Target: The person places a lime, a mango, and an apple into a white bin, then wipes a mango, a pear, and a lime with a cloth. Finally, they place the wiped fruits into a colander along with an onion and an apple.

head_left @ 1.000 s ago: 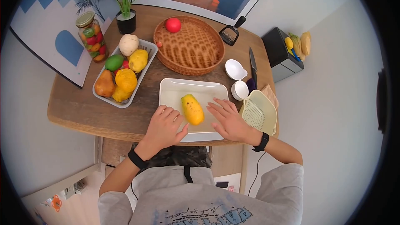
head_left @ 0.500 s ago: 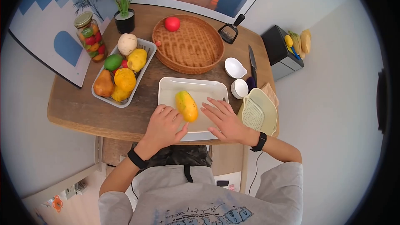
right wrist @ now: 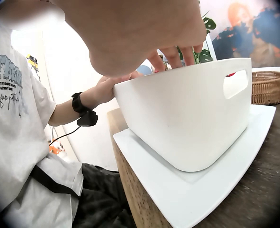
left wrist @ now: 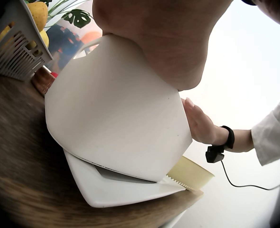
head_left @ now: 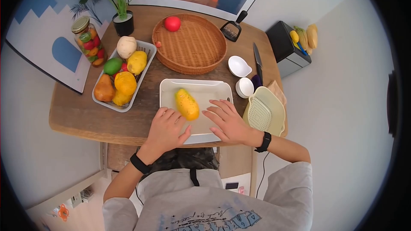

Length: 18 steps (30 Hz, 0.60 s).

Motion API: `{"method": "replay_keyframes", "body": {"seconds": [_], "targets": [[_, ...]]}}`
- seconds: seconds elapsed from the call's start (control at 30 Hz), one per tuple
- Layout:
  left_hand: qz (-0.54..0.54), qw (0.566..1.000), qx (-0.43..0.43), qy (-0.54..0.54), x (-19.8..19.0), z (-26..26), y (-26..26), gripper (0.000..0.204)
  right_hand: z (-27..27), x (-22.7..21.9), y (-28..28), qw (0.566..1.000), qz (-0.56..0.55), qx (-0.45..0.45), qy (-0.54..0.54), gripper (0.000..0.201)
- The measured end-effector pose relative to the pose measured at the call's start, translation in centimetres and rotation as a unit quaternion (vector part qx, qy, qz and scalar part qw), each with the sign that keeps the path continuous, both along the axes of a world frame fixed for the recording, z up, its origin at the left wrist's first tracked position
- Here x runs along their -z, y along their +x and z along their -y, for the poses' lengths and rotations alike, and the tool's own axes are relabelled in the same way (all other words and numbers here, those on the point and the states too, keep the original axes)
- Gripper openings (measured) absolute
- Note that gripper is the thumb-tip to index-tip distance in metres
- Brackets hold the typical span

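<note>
A yellow, speckled oblong fruit [head_left: 187,104] lies at a tilt inside a white bin [head_left: 214,84], left of its middle. The left hand [head_left: 165,130] is over the bin's left front corner, its fingertips close to the fruit; whether they touch it cannot be told. To the fruit's right, the right hand [head_left: 229,122] reaches over the bin with fingers spread and nearly straight, holding nothing. In the right wrist view the bin's wall [right wrist: 178,114] stands on a white tray [right wrist: 197,194], with the fingers above its rim. The bin hides the fruit in both wrist views.
Left stands a grey basket [head_left: 150,53] of fruit, with a jar [head_left: 90,45] behind it. A round wicker tray [head_left: 192,42] is at the back. Bowls [head_left: 239,66], a knife [head_left: 257,54] and a pale green colander [head_left: 265,111] are on the right.
The fruit has moved left and slightly back in the bin. The right hand has shifted left with its fingers still spread. The left hand has barely moved, and the head view has shifted slightly.
</note>
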State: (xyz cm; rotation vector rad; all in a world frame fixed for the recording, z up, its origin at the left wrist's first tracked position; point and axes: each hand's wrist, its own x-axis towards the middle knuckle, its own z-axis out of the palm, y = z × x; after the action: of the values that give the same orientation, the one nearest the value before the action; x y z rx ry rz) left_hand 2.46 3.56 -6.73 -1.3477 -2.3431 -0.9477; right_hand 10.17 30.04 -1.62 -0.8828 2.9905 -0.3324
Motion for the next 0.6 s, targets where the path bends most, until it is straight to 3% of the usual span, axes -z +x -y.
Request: {"method": "replay_keyframes", "body": {"seconds": [0.2, 0.4, 0.6], "targets": [[-0.003, 1.0, -0.001, 0.013, 0.0, -0.1, 0.0, 0.023, 1.5, 0.3, -1.4, 0.998, -0.044, -0.051, -0.01, 0.057], [0.003, 1.0, -0.001, 0.005, 0.1, 0.0, 0.0, 0.021, 0.6, 1.3, -1.1, 0.998, 0.034, 0.043, 0.02, 0.06], [-0.013, 1.0, -0.003, 0.014, 0.0, -0.2, 0.0, 0.02, 0.5, 1.2, -0.7, 0.998, -0.028, 0.054, 0.008, 0.06]]}}
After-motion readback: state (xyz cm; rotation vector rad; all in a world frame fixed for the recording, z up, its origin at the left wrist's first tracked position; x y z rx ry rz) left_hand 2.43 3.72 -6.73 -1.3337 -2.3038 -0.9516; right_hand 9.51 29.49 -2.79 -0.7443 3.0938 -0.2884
